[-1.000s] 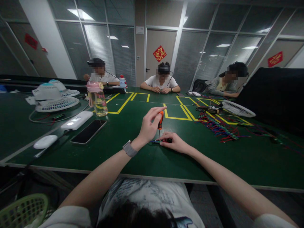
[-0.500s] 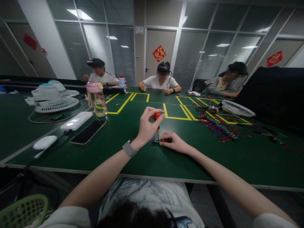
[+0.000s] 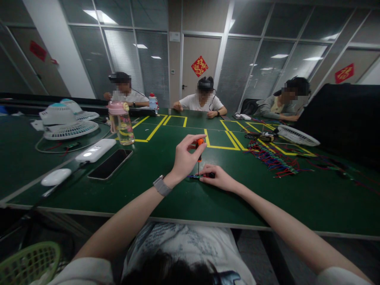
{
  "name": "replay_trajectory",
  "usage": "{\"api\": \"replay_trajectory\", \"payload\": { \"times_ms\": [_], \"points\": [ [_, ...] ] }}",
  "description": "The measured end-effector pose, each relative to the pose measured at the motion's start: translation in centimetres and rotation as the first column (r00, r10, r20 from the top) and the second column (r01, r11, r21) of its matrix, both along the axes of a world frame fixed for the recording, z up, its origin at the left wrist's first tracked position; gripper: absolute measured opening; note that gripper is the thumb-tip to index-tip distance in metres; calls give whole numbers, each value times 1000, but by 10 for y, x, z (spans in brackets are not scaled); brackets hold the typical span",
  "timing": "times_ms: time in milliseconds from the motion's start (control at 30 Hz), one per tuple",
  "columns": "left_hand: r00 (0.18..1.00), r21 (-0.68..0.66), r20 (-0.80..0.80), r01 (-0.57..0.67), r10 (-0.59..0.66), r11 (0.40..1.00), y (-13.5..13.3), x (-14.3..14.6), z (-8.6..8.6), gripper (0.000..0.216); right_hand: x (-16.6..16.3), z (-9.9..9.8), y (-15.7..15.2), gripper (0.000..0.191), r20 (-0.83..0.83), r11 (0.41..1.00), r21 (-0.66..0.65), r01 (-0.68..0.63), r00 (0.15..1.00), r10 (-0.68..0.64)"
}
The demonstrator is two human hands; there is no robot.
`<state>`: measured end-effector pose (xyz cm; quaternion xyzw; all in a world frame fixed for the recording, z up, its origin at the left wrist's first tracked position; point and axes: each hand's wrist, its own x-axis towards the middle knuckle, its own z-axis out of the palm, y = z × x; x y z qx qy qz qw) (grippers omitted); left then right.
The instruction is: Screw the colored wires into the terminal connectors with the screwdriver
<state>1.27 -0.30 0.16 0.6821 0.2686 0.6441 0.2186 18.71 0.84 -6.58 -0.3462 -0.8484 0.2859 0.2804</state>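
On the green tabletop (image 3: 237, 206), the right hand (image 3: 219, 178) pinches a small circuit board (image 3: 195, 177), likely light, fragile and best held by its edges, beneath an upright screwdriver (image 3: 200, 141) grasped by the left hand (image 3: 185, 156).

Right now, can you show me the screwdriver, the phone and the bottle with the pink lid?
Screwdriver (image 3: 200, 141): head view, on the orange top of its handle.
Phone (image 3: 110, 164): head view, middle of its dark screen.
Bottle (image 3: 123, 128): head view, on its see-through body.
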Motion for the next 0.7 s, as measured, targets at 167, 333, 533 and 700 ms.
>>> {"api": "replay_trajectory", "payload": {
  "times_ms": [167, 333, 533, 700],
  "points": [
    [997, 54, -36, -67, 69, 996, 0, -2, 1, 21, 0, 0, 0, 27, -3, 1000, -1, 1, 1000, -1],
    [991, -29, 53, 128, -126, 991, 0, -1, 1, 31, 1, 0, 1, 26, -13, 1000, 11, -9, 1000, 9],
    [985, -72, 107, 144, -136, 987, -2, 1, 2, 25, 0, 1, 0, 26, -19, 1000, 10, -12, 1000, 13],
    [1000, 15, 9, -5, 5, 1000, -2, -1, 3, 15, 0, 1, 0, 26, -1, 1000, 8, -7, 1000, 7]
  ]
}}
